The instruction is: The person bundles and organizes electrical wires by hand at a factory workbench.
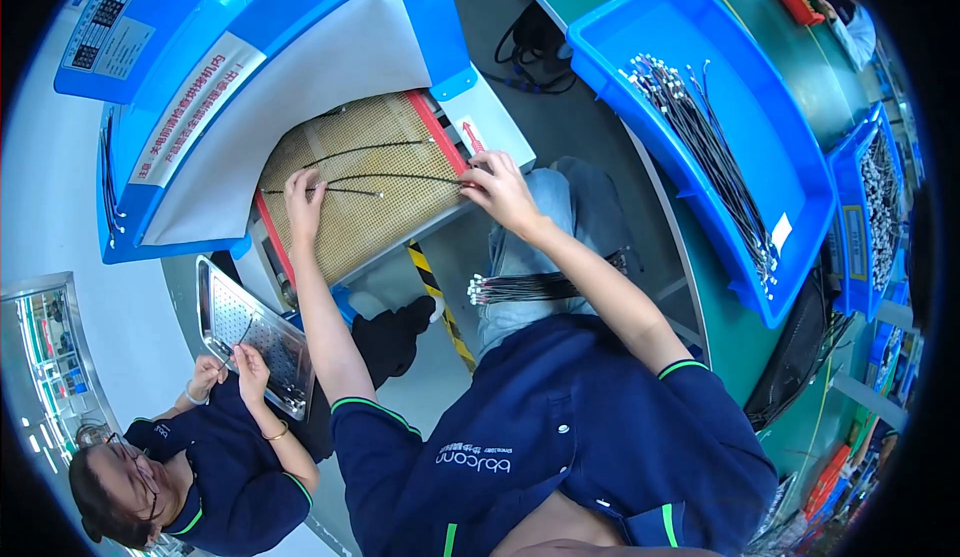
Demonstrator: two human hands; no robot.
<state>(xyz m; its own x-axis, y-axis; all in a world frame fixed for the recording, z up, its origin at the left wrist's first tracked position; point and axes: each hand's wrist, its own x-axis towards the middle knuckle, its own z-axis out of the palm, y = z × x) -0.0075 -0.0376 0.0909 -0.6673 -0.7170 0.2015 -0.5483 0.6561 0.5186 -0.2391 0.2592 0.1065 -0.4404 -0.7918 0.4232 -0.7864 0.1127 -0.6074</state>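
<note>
A thin black cable [390, 176] lies across the tan mesh belt [365, 219], which comes out of a blue machine. My left hand [303, 207] pinches it near its left end, and the closed fingers of my right hand [499, 190] grip its right end over the belt's red edge. Farther back on the mesh, another black cable [375, 146] runs roughly parallel. A shorter length of cable with a pale tip [360, 192] shows just right of my left hand. Across my lap rests a bundle of black cables [540, 288] with white connectors.
The blue machine hood [335, 32] arches over the belt. On the green table [640, 87] at right stands a blue bin [770, 107] holding many black cables, beside another blue bin [850, 217]. At lower left, a co-worker [235, 457] handles a cable over a perforated metal tray [250, 307].
</note>
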